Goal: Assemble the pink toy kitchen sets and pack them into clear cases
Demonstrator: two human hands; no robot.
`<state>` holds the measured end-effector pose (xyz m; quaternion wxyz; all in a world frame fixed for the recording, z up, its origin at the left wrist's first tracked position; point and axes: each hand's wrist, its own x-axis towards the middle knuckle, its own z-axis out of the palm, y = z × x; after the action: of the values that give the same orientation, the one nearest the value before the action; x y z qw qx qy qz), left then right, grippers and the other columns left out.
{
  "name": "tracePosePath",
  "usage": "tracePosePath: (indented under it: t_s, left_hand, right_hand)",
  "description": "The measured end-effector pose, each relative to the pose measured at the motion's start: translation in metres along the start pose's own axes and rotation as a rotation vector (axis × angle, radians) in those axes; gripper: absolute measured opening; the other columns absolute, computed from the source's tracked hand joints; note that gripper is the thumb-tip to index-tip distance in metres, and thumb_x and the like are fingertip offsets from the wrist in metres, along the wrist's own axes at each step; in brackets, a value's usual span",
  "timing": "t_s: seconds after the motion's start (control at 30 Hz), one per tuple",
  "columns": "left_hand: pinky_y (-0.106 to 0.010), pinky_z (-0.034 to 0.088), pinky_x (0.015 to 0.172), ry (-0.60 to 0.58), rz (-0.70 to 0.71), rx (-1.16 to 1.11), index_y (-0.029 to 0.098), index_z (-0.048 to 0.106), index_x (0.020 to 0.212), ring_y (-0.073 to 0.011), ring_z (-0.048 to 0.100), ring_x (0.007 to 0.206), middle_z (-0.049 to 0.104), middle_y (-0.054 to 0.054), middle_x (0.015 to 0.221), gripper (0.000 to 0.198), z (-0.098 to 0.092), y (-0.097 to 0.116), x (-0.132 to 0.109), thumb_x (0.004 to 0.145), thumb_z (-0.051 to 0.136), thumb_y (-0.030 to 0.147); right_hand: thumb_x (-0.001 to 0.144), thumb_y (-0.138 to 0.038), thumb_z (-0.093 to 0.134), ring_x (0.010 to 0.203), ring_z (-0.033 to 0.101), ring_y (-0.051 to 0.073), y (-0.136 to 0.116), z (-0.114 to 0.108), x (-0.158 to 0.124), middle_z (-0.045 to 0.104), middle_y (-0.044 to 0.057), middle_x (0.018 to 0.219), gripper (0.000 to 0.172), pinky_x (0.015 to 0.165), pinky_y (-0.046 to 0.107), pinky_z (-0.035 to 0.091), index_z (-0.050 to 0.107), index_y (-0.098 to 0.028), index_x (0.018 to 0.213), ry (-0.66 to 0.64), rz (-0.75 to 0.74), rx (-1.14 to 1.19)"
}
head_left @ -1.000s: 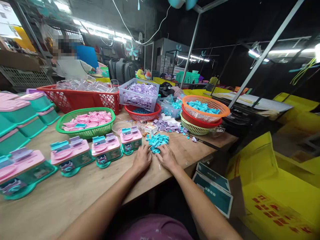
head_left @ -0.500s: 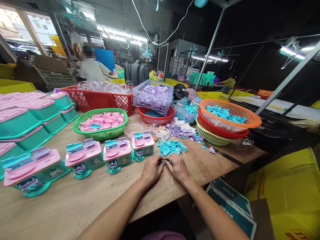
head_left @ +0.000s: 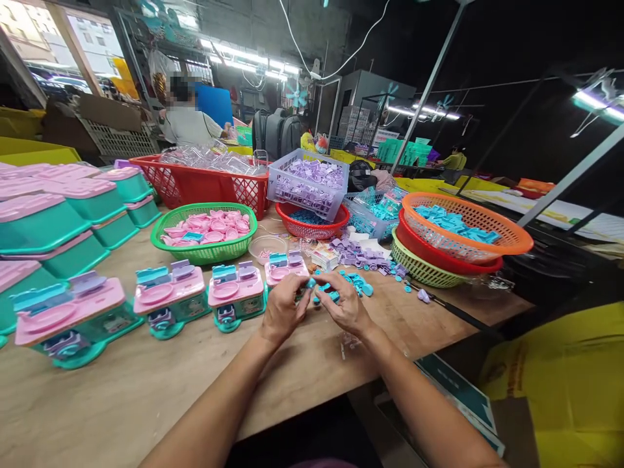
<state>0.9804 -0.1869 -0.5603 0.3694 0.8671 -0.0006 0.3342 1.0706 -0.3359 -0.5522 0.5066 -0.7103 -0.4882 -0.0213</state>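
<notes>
My left hand is closed, pinching a small turquoise plastic piece between its fingertips. From the other side, my right hand meets the same piece with thumb and index finger closed toward it. The piece's exact shape is mostly hidden by the fingers. Just behind my hands lies a loose heap of turquoise plastic parts. To the left of my left hand stand several pink-and-teal toy units in a row, the nearest partly covered by that hand.
A green basket of pink parts stands behind the row. Loose purple parts lie mid-table. Orange basket and others are stacked at right, a red crate behind. Teal boxes with pink lids are piled left. A person sits beyond.
Both hands have lifted off the tabletop, and the turquoise piece now shows between the fingertips. The whole view has shifted slightly, with the table contents appearing further right.
</notes>
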Motion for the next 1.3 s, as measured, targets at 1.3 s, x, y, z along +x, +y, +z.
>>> tracePosePath:
  t_s: [1.3]
  left_hand:
    - [-0.052, 0.039, 0.110, 0.168, 0.048, 0.622, 0.007, 0.053, 0.129, -0.0330, 0.042, 0.132, 0.054, -0.020, 0.132, 0.039, -0.003, -0.027, 0.011, 0.095, 0.039, 0.017]
  right_hand:
    - [0.095, -0.025, 0.056, 0.084, 0.051, 0.019, 0.039, 0.023, 0.089, 0.064, 0.007, 0.086, 0.016, 0.079, 0.031, 0.038, 0.065, -0.016, 0.085, -0.287, -0.351, -0.549]
